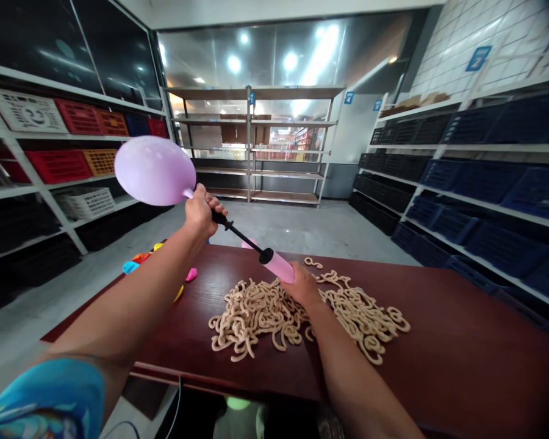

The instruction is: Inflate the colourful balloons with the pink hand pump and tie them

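Note:
A large, inflated lilac balloon rises at the upper left, its neck at my left hand. That hand is closed around the black end of a balloon pump and by the balloon's neck; the exact join is hidden by my fingers. A thin black rod runs from there down to the pump's pink barrel. My right hand wraps around the lower end of this barrel, above the table. Below it lie two heaps of beige, curled, rope-like pieces, the other heap being to the right.
Uninflated balloons in several colours lie at the left of the dark red table. A pink one is nearer the middle. Shelves with crates stand left, more with dark crates right. A metal rack stands behind.

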Demonstrator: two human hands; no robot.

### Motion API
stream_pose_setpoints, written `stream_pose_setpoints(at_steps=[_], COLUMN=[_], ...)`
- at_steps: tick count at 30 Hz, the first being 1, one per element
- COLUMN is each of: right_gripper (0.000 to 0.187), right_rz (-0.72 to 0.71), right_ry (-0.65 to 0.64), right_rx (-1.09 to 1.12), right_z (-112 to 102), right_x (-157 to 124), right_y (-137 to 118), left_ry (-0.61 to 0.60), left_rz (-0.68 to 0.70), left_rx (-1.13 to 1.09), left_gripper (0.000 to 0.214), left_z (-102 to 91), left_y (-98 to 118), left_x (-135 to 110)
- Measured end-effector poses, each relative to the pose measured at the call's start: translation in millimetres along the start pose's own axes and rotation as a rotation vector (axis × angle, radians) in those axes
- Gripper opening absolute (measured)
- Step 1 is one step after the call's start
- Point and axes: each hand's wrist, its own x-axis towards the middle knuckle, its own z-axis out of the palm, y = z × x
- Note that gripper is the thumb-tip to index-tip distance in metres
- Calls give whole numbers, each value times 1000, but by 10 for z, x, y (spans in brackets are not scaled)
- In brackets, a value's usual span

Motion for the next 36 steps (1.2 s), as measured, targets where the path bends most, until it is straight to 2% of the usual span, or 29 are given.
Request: stream_pose_setpoints(at_steps=[3,9,13,17,25,28,31,36], right_gripper=[37,38,38,38,42,40,37,38], right_rz=[-14,-37,-31,-57,-29,-21,-21,-35], right_ry=[-15,-29,-37,3,38,45,23,-3], right_rx=[-4,-8,-11,0,50,40,11,-10], right_z=[-5,-47,-44,-49,-30,-6,-7,-29], right_x=[-16,-29,-42,-46,5,3,-15,-43], right_y=[-1,-12,-23,-26,50,19,-25,-49], left_ry=[-8,-3,1,3,-23,-36,-45,-16], left_rz=[-17,-126,-152,-158,-39,5,22,-78], left_rx=[-12,1,7,13,5,3,-15,-15], left_gripper=[42,44,44,44,43,43,43,45], left_z=[10,47,48,40,-8,-11,12,61], left_y=[-230,-891,-1108,-974,-99,70,-7,-532], left_x=[-86,-361,-474,-430,-94,-44,-93,-288])
